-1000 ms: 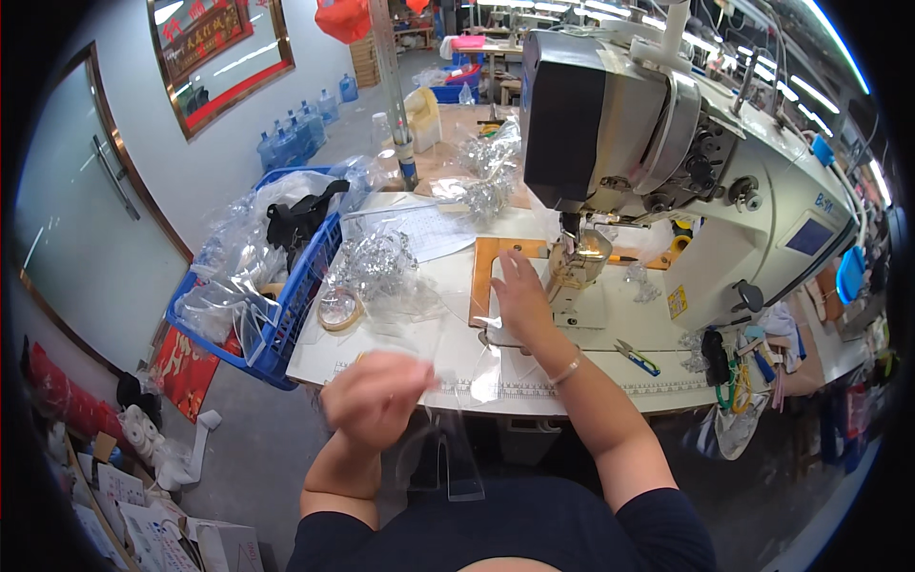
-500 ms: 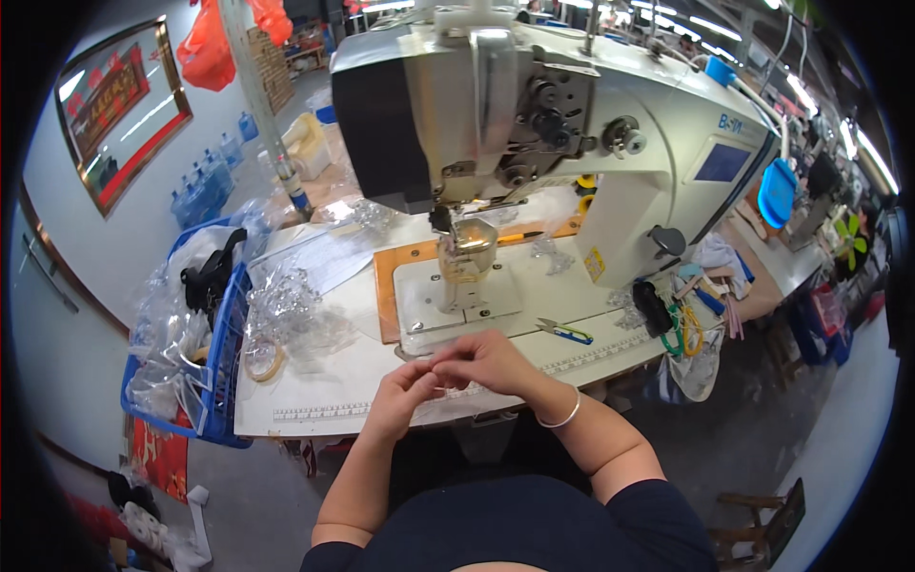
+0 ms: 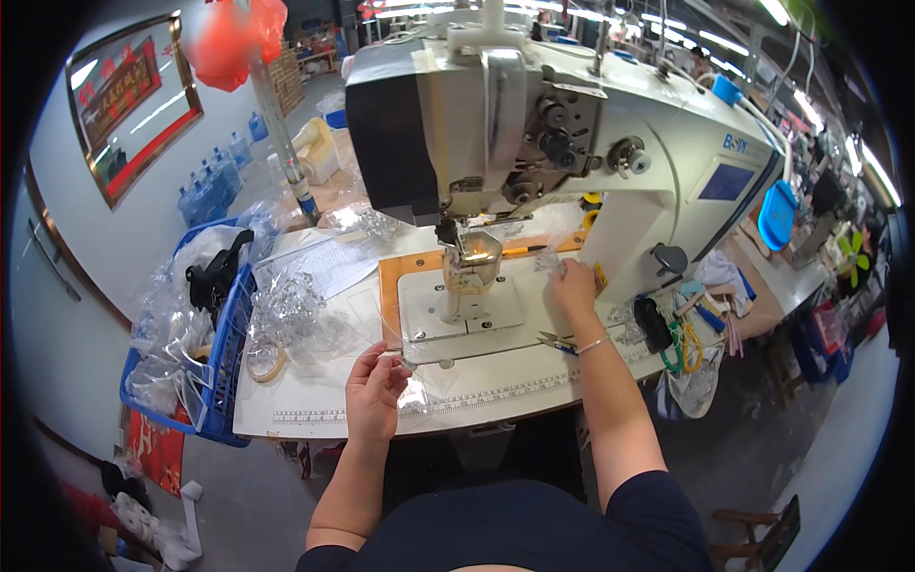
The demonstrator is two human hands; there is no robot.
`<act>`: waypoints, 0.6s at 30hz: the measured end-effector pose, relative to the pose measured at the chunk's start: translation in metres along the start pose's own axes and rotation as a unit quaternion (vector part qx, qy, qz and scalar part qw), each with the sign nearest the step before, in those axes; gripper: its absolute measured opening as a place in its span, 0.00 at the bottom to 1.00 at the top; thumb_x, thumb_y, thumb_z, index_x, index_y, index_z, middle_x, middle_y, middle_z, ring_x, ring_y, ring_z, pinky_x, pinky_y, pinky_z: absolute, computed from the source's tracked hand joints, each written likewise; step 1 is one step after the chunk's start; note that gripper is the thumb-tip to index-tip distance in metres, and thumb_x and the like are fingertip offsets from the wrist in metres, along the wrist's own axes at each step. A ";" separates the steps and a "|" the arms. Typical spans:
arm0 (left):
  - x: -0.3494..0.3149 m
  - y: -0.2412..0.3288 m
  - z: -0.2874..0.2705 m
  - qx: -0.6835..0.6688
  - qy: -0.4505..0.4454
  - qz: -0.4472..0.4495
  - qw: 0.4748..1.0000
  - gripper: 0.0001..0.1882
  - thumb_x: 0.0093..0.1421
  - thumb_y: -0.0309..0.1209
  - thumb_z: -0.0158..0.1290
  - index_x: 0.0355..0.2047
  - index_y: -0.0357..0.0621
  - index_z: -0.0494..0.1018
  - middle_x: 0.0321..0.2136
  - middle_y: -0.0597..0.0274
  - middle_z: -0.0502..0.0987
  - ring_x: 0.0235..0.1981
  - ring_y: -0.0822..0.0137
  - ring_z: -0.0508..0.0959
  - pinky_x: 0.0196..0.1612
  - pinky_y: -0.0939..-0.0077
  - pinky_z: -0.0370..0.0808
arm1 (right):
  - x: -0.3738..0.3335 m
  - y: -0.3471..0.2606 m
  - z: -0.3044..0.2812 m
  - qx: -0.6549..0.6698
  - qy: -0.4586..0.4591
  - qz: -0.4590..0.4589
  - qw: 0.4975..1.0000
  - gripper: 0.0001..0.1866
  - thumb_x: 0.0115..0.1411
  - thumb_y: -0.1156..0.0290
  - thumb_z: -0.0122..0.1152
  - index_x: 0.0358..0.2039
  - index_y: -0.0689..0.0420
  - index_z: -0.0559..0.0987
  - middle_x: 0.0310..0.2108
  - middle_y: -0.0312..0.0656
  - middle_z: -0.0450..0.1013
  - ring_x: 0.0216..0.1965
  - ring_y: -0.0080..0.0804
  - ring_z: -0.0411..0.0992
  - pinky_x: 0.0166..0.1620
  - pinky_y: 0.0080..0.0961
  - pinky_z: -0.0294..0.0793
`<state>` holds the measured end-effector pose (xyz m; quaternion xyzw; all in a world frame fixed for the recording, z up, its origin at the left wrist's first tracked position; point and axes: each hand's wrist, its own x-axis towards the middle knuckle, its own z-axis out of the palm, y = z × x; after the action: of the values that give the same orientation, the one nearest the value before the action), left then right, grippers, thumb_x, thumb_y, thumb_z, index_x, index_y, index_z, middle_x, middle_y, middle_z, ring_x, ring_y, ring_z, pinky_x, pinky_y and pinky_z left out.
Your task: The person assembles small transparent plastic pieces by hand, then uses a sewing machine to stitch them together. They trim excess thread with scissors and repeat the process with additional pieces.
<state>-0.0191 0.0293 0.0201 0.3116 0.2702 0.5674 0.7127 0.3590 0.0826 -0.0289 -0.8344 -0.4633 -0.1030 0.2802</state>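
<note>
At the front edge of the sewing bed, my left hand (image 3: 374, 393) is closed, thumb and fingers pinching a thin clear plastic piece (image 3: 440, 383) that lies over the white table. My right hand (image 3: 575, 288) is stretched forward to the right of the needle area. Its fingers are bunched at a small crumpled clear plastic scrap (image 3: 545, 259) and seem to pinch it; the fingertips are partly hidden. Between the hands stands the sewing machine (image 3: 481, 257) with its raised metal post. Thread snips (image 3: 558, 343) lie under my right wrist, partly covered by it.
A ruler strip (image 3: 496, 393) runs along the table's front. Left of it are a tape roll (image 3: 266, 363), crumpled clear plastic (image 3: 295, 310) and a blue basket (image 3: 229, 381) of plastic bags. To the right are a black-handled tool (image 3: 652, 324), green and yellow scissor handles (image 3: 688, 345) and cloth scraps.
My hands were together before the sewing bed. They have parted: the right went forward and right to the plastic scrap, the left moved slightly left, holding clear plastic.
</note>
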 end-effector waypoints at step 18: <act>-0.010 -0.022 0.034 0.262 -0.163 -0.035 0.950 0.08 0.58 0.23 0.54 0.36 0.30 0.74 0.28 0.58 0.78 0.29 0.73 0.78 0.34 0.82 0.76 | -0.118 -0.117 -0.109 0.577 -0.417 0.017 0.701 0.14 0.54 0.75 0.62 0.42 0.65 0.75 0.30 0.39 0.76 0.30 0.22 0.73 0.35 0.19 0.75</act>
<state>0.0187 0.0112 0.0262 0.5660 0.3006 0.3923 0.6598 0.2064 -0.0149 0.0535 -0.4745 -0.4871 0.5484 0.4867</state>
